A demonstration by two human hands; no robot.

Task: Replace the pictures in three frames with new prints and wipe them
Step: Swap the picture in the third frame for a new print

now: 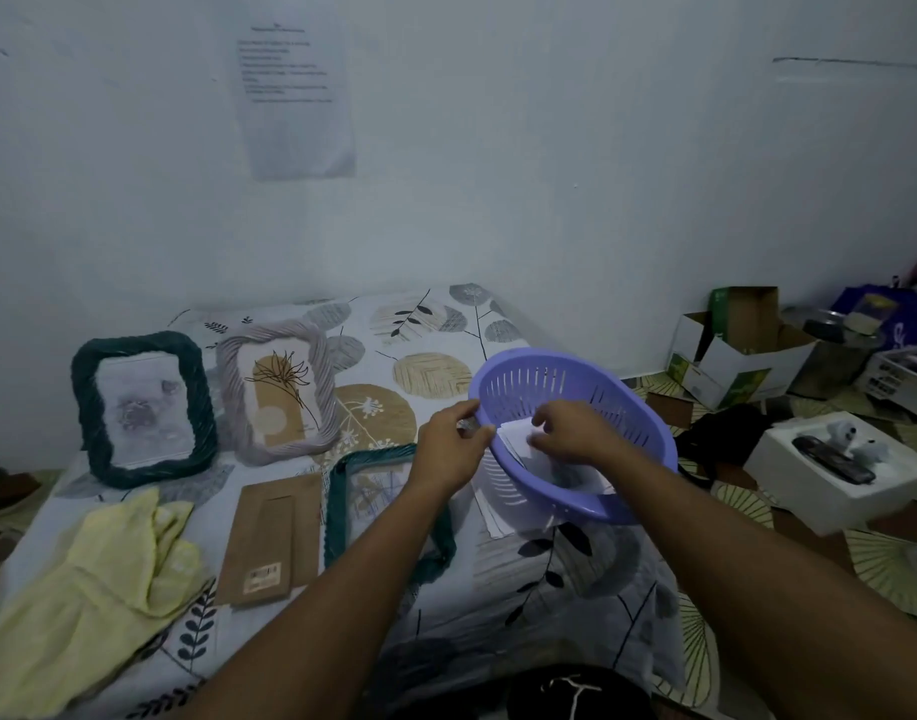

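Now, the white prints (516,438) lie in the purple basket (630,423), which sits tipped toward the person on the right side of the leaf-patterned bed (435,324). The right hand (565,433) reaches into the basket, its fingers curled down and pinching the top sheet. The left hand (453,441) grips the basket's near rim. Under the left forearm a teal frame (336,511) lies flat, with a brown backing board (269,537) just beside it. Farther back, a dark green frame (144,407) and a pale twisted frame (279,392) are propped side by side (each holding a picture). A yellow cloth (92,579) lies crumpled at the bed's left.
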